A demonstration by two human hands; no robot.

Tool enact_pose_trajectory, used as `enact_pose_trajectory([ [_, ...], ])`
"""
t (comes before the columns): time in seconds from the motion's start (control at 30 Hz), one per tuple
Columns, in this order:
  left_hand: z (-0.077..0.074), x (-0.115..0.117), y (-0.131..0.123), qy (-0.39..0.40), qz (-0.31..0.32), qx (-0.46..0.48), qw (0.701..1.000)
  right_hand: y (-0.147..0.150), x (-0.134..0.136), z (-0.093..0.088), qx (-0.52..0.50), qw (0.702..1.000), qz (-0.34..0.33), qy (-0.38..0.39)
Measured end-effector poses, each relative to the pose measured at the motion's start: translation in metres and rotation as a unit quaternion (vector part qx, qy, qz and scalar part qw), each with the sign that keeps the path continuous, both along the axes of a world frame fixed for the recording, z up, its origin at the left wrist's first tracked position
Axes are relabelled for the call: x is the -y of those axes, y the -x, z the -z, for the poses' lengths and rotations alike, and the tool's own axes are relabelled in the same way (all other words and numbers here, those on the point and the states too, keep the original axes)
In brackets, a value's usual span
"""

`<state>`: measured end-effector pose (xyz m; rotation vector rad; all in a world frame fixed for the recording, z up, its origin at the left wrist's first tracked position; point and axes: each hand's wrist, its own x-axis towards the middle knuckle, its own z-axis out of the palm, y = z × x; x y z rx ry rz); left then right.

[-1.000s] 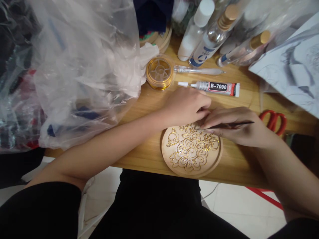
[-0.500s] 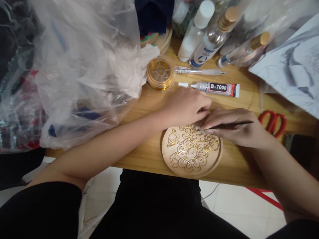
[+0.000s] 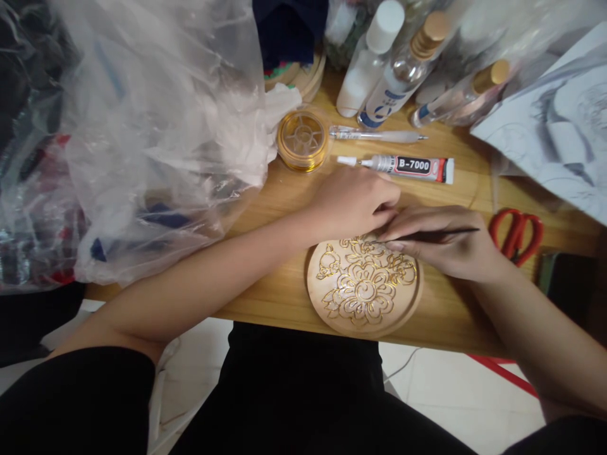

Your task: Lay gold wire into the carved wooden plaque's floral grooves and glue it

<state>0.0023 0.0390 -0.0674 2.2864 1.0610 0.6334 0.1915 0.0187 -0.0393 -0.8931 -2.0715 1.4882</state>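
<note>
A round wooden plaque (image 3: 351, 319) with gold wire bent into flower outlines lies near the table's front edge. My right hand (image 3: 439, 243) pinches a thin dark tool (image 3: 446, 234), its tip low over the plaque's upper part. Against its fingertips, my left hand (image 3: 360, 199) rests over the plaque's top edge with fingers curled; whatever they hold is hidden. Behind my hands lie a B-7000 glue tube (image 3: 415, 167) and a clear pen (image 3: 379, 134). A spool of gold wire (image 3: 302, 140) sits left of them.
Large clear plastic bags (image 3: 165, 126) cover the left side of the wooden table (image 3: 265, 284). Bottles (image 3: 393, 82) stand at the back. On the right are red-handled scissors (image 3: 516, 237), a printed paper sheet (image 3: 559, 126) and a dark object (image 3: 566, 284).
The whole view has shifted very slightly. The tool and the fingertips around it have moved a little; both hands stay together over the plaque's top.
</note>
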Motion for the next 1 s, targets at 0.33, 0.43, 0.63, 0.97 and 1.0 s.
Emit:
enact_pose_trajectory([
  [0.33, 0.001, 0.000, -0.001, -0.004, -0.002, 0.002, 1.000, 0.003, 0.001, -0.001, -0.006, 0.999, 0.036, -0.007],
  [0.43, 0.001, 0.000, -0.001, -0.003, -0.003, 0.004, 1.000, 0.003, 0.002, -0.001, -0.004, 0.999, 0.048, 0.002],
  [0.63, 0.000, 0.001, -0.001, 0.001, -0.003, 0.006, 1.000, -0.002, 0.001, 0.001, 0.001, 0.999, 0.037, 0.019],
  [0.97, -0.014, 0.004, 0.005, 0.074, -0.050, 0.103, 0.991, -0.004, -0.002, 0.000, -0.005, 0.999, 0.033, 0.026],
  [1.0, -0.020, 0.007, 0.007, 0.083, -0.052, 0.103, 0.990, -0.004, -0.003, 0.001, -0.007, 0.999, 0.033, 0.033],
])
